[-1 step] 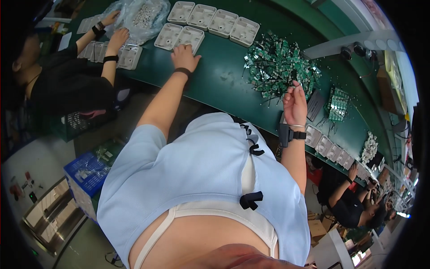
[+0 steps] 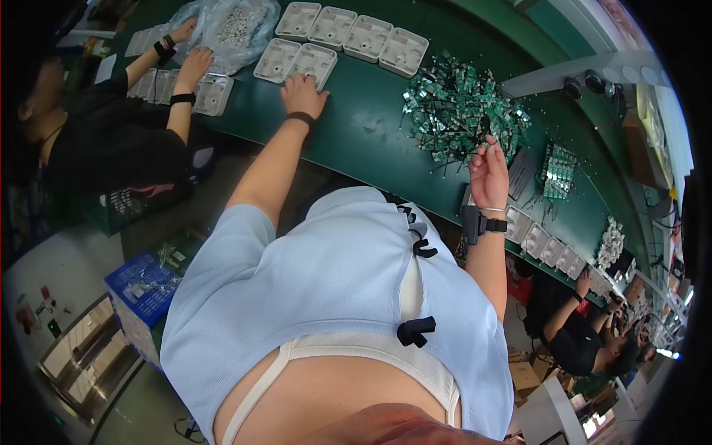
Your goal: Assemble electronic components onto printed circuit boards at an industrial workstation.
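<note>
My left hand (image 2: 304, 98) is at the near edge of a white plastic box (image 2: 315, 61), its fingers over the rim and its thumb out to the right. The box is open-topped, with moulded posts inside. A second such box (image 2: 277, 61) sits against its left side. My right hand (image 2: 489, 174) is turned palm up at the near edge of a heap of green circuit boards (image 2: 460, 104) with dark wires. Its fingers are curled in and the fingertips meet; what is between them is too small to make out.
Behind stands a row of more white boxes (image 2: 368, 37). A clear bag of small white parts (image 2: 236, 26) lies left, near a co-worker's hands (image 2: 194, 65). Stacked boards (image 2: 558, 170) and boxes along the table edge (image 2: 535, 239) are on the right. A blue crate (image 2: 144, 285) stands lower left.
</note>
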